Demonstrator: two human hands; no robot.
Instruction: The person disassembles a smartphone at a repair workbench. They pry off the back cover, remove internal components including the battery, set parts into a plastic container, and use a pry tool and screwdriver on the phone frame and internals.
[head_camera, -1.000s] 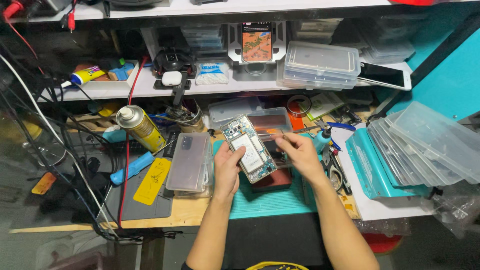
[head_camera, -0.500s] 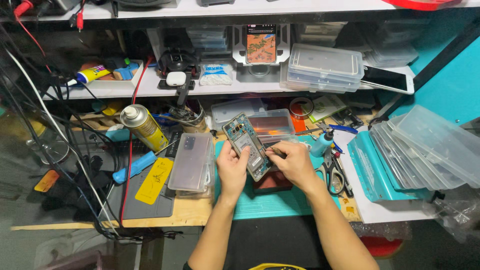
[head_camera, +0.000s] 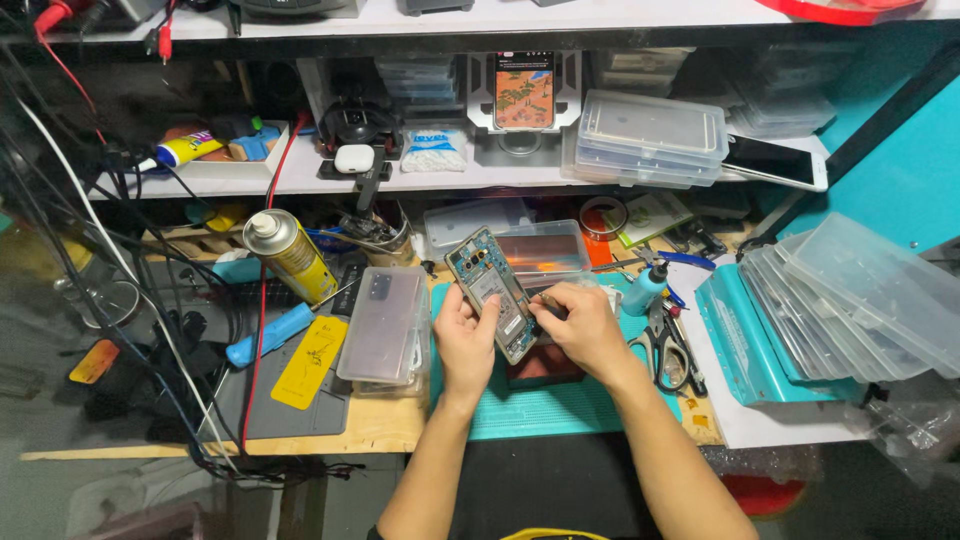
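- The left hand (head_camera: 466, 340) has its fingers curled shut around the lower left edge of the opened phone (head_camera: 492, 294), thumb lying on its exposed inside, holding it just above the teal mat (head_camera: 560, 408).
- The right hand (head_camera: 580, 325) pinches its fingers closed on a small dark tool (head_camera: 548, 311); the tip seems to meet the phone's lower right edge, though the contact itself is too small to tell.
- The phone's long axis runs from the upper left, far from the person, down to the lower right between the two hands. The left hand lies on its left, the right hand on its right, both touching or just beside it.
- Beyond the phone sits a clear plastic tray (head_camera: 545, 248); to the left a clear box (head_camera: 382, 325) and a yellow spray can (head_camera: 290, 255); scissors (head_camera: 668, 345) lie right of the right hand on the worktop (head_camera: 375, 425).
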